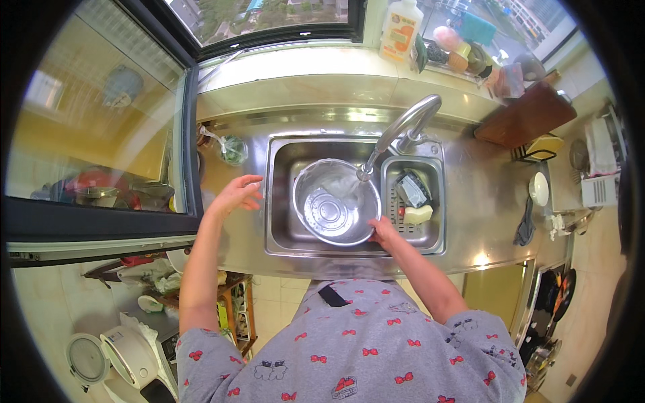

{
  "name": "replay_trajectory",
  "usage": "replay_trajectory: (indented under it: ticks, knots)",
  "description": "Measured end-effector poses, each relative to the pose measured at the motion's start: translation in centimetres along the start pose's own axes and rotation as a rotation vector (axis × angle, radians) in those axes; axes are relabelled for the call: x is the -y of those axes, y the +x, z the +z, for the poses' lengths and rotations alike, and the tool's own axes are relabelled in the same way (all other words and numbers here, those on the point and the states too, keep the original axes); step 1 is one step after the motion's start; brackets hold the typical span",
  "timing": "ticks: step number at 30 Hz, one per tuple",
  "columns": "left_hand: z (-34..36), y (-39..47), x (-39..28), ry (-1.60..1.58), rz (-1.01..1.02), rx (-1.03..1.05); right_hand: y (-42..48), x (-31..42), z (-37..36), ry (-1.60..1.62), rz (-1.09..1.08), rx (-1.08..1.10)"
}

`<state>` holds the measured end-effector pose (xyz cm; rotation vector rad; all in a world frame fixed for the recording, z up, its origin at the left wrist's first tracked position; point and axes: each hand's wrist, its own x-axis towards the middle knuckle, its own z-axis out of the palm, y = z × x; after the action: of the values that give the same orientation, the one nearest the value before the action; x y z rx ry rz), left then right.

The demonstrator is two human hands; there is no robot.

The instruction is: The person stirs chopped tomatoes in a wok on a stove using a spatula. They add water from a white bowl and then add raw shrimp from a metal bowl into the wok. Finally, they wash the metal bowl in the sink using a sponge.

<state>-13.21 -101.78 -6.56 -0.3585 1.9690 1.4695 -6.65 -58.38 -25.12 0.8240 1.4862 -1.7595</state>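
Observation:
A round metal pot (332, 226) stands tilted in the large basin of a steel sink (277, 242). My right hand (384, 232) grips its rim at the lower right, thumb on the near side and fingers partly hidden. Water runs into the pot from the curved steel faucet (403, 121). My left hand (239, 194) is raised over the counter, left of the sink, with fingers apart and nothing in it. In the small basin at right lie a dark-edged packaged item (412, 189) and a pale yellow piece (418, 215), which I cannot identify.
An open window frame (194, 151) juts in at left, near a tied plastic bag of greens (233, 150). Behind stands a white bottle (401, 30) on the sill. At right are a wooden cutting board (526, 115), a white bowl (538, 189) and a dark cloth (525, 225).

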Motion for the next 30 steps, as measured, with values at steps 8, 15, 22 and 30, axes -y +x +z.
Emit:
replay_trajectory:
  ticks: [8, 15, 22, 30]
  knots:
    - [6.6, 4.6, 0.9, -0.077, 0.128, -0.073, 1.1, 4.1, 5.1, -0.279, -0.199, -0.19]
    - [12.9, 7.0, -0.6, -0.063, 0.186, -0.049, 1.6, 0.0, 2.3, 0.071, 0.094, -0.091]
    - [18.1, 10.0, 2.9, -0.077, 0.245, -0.118, 0.6, -2.8, 5.7, 0.007, -0.243, -0.15]
    - [23.1, 15.2, 2.7, -0.832, -0.032, -0.033, -2.9, 3.1, 5.8, -1.23, -0.819, -0.426]
